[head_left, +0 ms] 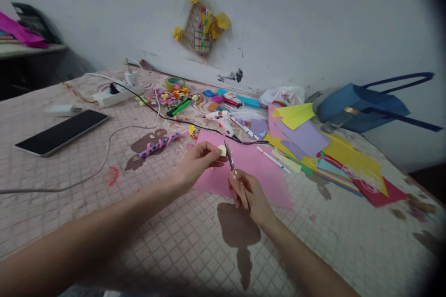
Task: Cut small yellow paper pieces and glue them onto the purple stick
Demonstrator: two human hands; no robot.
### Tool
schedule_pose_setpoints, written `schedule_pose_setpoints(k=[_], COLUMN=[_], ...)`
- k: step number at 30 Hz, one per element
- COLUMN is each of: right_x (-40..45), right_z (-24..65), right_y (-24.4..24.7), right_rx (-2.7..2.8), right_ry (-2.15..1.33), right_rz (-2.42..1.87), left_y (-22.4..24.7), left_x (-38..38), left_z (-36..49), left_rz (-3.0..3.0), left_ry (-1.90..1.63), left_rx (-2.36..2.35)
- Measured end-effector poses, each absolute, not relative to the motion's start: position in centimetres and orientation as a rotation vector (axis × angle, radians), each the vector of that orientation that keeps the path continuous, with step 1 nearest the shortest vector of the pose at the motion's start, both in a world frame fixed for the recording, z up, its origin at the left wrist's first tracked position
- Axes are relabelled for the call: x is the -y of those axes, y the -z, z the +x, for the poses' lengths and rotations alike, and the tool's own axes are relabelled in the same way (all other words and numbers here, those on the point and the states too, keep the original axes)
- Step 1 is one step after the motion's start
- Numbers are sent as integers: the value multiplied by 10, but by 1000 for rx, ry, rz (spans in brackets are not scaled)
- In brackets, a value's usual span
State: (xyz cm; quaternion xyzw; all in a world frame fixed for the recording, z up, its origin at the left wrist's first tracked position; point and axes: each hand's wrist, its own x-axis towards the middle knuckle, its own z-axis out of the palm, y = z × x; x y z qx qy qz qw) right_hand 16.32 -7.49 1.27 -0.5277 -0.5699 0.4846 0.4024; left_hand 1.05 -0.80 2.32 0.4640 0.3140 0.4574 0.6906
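My left hand (200, 162) pinches a small pale yellow piece of paper (222, 150) between thumb and fingertips. Close beside it, my right hand (248, 192) is closed around the handles of a pair of scissors (230, 158), whose blades point up and away next to the paper. Whether the blades touch the paper I cannot tell. Both hands are over a pink sheet of paper (268, 181) lying on the table. Left of them lies a purple stick wrapped in a pink spiral strip (160, 145), with small yellow pieces at its far end.
Behind the hands lie a glue gun (223, 120) with a black cable, a green cutter knife (179, 107) and many paper scraps (167, 97). Coloured sheets (303, 134) and a blue bag (362, 106) are at right. A tablet (64, 132) and power strip (118, 96) are at left.
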Motion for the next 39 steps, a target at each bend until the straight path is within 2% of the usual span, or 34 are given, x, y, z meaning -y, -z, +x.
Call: schedule_pose_setpoints(k=[11, 39], right_x=[74, 72], right_z=[165, 165], right_y=[-8, -8], right_rx=[1547, 1568], right_ry=[-1073, -1027], right_rz=[-1402, -1432], left_y=[-24, -27], left_x=[11, 13], left_z=[14, 16], left_rz=[917, 872], left_ry=[-1064, -1066], left_rx=[-663, -669])
